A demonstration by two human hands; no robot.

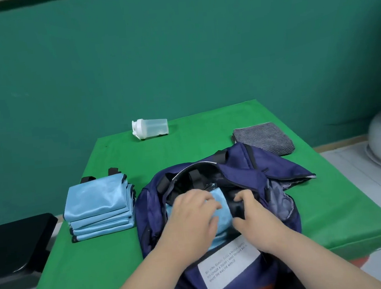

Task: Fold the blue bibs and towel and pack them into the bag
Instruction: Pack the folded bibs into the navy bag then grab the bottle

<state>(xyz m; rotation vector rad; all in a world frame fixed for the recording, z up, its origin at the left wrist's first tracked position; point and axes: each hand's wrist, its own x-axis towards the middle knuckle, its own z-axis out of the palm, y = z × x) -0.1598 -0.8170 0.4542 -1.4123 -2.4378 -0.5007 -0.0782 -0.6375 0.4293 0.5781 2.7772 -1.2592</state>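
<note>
I am pressing the folded bib (220,203) down into the bag (241,174) with my left hand (191,216), fingers laid flat on the cloth and not gripping it. My right hand (249,211), just beside it, is gripping the bag's dark inner edge and pulling the mouth wide. I am aiming pressure at the fold's centre so that it seats square. The stack of bibs (97,204) is lying to the left of my left hand, and the towel (263,137) beyond my right.

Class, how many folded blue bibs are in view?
5: a stack of four left of the bag, one bib in its opening under the left hand and right hand. Others may lie hidden inside.
</note>
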